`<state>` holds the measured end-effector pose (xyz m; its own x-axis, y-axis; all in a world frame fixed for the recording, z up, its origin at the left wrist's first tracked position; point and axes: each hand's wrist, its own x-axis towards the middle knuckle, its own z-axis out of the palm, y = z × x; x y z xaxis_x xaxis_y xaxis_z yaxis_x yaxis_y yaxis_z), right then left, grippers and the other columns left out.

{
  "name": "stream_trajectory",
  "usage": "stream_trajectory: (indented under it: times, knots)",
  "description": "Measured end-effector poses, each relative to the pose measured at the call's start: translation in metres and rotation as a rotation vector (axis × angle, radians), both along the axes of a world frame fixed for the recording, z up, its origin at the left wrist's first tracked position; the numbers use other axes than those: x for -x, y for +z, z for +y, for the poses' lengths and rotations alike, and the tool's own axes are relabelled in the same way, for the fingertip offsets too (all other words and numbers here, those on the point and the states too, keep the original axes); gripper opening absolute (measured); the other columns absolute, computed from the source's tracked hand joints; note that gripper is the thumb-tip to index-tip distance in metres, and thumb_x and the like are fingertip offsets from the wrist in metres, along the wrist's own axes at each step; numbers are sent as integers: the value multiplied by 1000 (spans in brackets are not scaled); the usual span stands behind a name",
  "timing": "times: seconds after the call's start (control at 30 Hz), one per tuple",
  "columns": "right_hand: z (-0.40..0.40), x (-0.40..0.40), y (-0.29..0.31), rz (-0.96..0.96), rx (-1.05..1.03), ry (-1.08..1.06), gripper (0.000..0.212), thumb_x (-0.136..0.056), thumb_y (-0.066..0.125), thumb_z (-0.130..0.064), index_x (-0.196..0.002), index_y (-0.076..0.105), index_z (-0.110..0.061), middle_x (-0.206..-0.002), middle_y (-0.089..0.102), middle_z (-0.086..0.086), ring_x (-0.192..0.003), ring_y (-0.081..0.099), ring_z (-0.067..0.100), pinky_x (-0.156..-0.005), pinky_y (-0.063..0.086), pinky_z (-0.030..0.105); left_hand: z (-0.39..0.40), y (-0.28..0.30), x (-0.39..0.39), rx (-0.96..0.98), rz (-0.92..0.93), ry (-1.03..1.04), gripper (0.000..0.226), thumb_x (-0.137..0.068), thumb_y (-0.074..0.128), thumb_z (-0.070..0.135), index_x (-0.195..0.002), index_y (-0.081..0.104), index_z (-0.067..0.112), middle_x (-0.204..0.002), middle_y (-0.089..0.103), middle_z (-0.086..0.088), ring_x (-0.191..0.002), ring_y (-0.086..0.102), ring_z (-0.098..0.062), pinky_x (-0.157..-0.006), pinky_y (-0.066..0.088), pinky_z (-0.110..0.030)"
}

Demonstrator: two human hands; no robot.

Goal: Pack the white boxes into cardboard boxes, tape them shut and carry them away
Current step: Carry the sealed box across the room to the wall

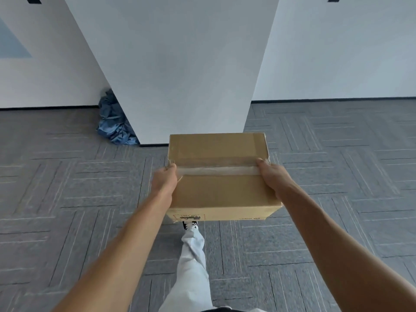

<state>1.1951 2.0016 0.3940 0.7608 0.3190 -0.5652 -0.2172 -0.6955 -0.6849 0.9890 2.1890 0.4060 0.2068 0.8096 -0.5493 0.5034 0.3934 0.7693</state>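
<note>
— Both forearms reach out over a trouser leg [191,262]. What are they carrying?

— One box [219,176], held above the carpet [67,176] before a white pillar [175,75]. Left hand [165,179] and right hand [271,174] clasp its opposite ends, fingers curled under.

— How will it handle?

— Stiff cardboard, probably moderate weight; end grips at the seam level look balanced.

— Contents?

— Hidden. Tape [219,171] seals the top flaps, so presumably white boxes inside.

— And that blue heap?

— Cloth [114,122], beside the pillar.

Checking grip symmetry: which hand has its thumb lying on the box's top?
The right hand: its thumb rests on the cardboard box top; the left hand stays on the side.
</note>
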Motion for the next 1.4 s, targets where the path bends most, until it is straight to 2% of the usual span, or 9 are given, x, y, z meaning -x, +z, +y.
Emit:
stream_trajectory:
  times: [0.17,0.23,0.33,0.53,0.63,0.83,1.0,1.3,1.4]
  knots:
    - [131,-85,-15,6,53,-44,61,-94,49,-64,-108,66,-8,-101,68,12,-95,67,31,-95,55,50,136,-34,-95,50,-18,-29,39,-106,44,38,-131,58,12,-88,54,6,-73,48,-6,-59,36,-24]
    - [181,-118,-13,27,74,-89,60,-93,48,-64,-106,63,-8,-99,68,12,-93,67,30,-93,56,49,188,-39,-131,93,-48,-30,40,-105,45,39,-133,57,13,-108,64,-1,-83,58,-10,-78,50,-31]
    - [248,-167,-14,43,102,-139,60,-85,41,-61,-104,66,-10,-97,71,11,-90,69,31,-90,57,50,255,-43,-183,110,-76,-20,41,-105,47,38,-138,54,15,-122,62,-1,-85,60,-10,-96,49,-37]
    - [344,-247,-54,17,135,-129,58,-90,36,-55,-104,67,-9,-96,70,12,-89,68,31,-90,57,51,359,-89,-270,90,-26,-80,36,-104,44,42,-123,61,17,-111,65,-2,-98,62,-19,-95,51,-44]
    - [376,-282,-100,20,153,-124,57,-93,36,-55,-103,68,-9,-96,70,11,-90,68,31,-91,56,50,392,-136,-305,60,25,-88,33,-104,43,43,-115,62,19,-105,65,-1,-95,62,-19,-84,52,-39]
    - [411,-342,-249,33,175,-133,58,-90,36,-58,-101,70,-12,-98,71,11,-91,68,32,-90,56,51,423,-276,-360,100,89,-71,33,-105,43,41,-101,61,14,-97,64,-7,-77,58,-18,-61,42,-31]
    - [424,-384,-417,75,194,-101,45,-98,45,-52,-96,68,-14,-94,70,10,-88,67,28,-85,56,43,434,-437,-393,94,114,-81,34,-105,41,42,-116,61,17,-101,64,-4,-91,62,-22,-73,50,-36]
    - [439,-441,-691,79,165,-42,38,-102,48,-46,-102,66,-12,-96,70,9,-86,66,24,-65,46,32,453,-702,-451,121,139,-71,28,-108,40,35,-125,56,21,-93,58,7,-78,53,-7,-59,38,-27]
    - [447,-454,-756,74,162,-21,40,-102,47,-48,-105,65,-12,-97,70,8,-86,67,24,-66,49,32,460,-766,-463,103,128,-83,28,-108,41,34,-128,56,22,-102,61,4,-81,53,-6,-64,38,-27]
